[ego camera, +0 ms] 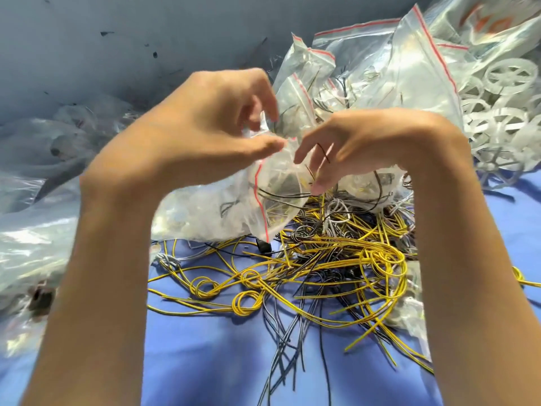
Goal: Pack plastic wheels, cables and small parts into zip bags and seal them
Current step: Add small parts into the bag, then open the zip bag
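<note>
Both forearms are raised over the surface (205, 356), wrists bent so that the two grips meet in the middle. The left grip (205, 127) is closed on the mouth of a bag (231, 209), whose rim is pinched between thumb and curled fingers. The right grip (366, 145) is held just beside it, fingers curled downward at the bag's opening, with a thin dark wire (323, 152) lying across them. Through the blur it cannot be told whether anything is actually gripped there.

The bag hangs tilted, its lower end resting on the cables (336, 259). It is clear plastic with a red line along the zip. Dark wires and pale plastic parts can be seen inside.

Yellow, grey and black cables lie tangled and loose on the blue surface. Behind them is a heap of bags (380, 68), several holding wires and small parts. White spoked wheels (503, 92) are piled at the right. More filled bags (29, 244) lie at the left.

Orange print is seen on one bag at the upper right, but it cannot be read.
</note>
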